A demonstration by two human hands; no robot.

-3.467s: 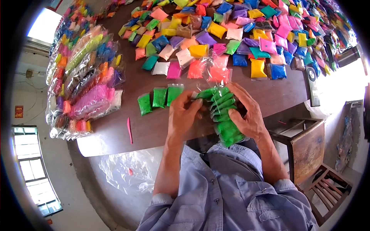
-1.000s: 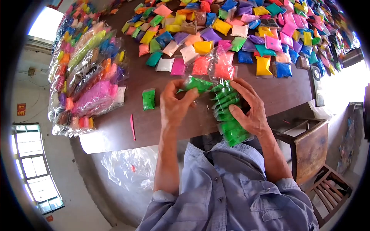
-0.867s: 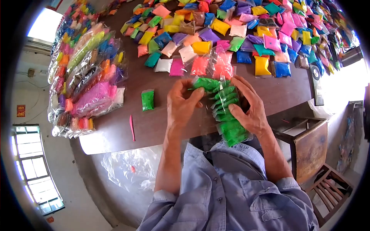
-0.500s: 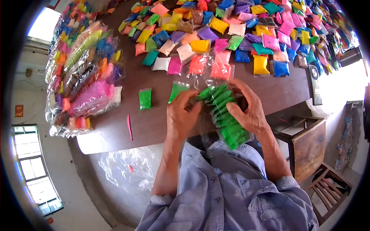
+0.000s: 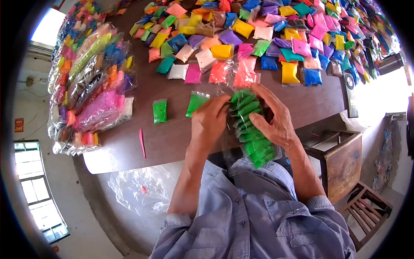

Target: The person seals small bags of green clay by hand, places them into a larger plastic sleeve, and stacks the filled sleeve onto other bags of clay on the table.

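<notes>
In front of my chest is a clear plastic bag (image 5: 255,137) with a stack of several small green packets in it. My right hand (image 5: 277,121) grips the bag from its right side, thumb across the packets and fingers behind. At the upper left edge of the bag, my left hand (image 5: 210,123) is closed, its fingertips pinching the clear plastic. A loose green packet (image 5: 197,102) lies just beyond my left hand. Farther left on the table is another green packet (image 5: 160,111). A thin pink tool (image 5: 142,143) lies near the front edge.
Many colourful small packets (image 5: 228,38) cover the far side of the brown table (image 5: 125,152). Large filled clear bags (image 5: 92,90) stand at the left. A wooden stool (image 5: 343,162) and a slatted chair (image 5: 366,211) are at the right. Crumpled clear plastic (image 5: 140,185) lies below the table edge.
My left hand has moved up and right to the bag's top edge, its fingers closing together there. My right hand keeps its hold, and the green packets look more upright.
</notes>
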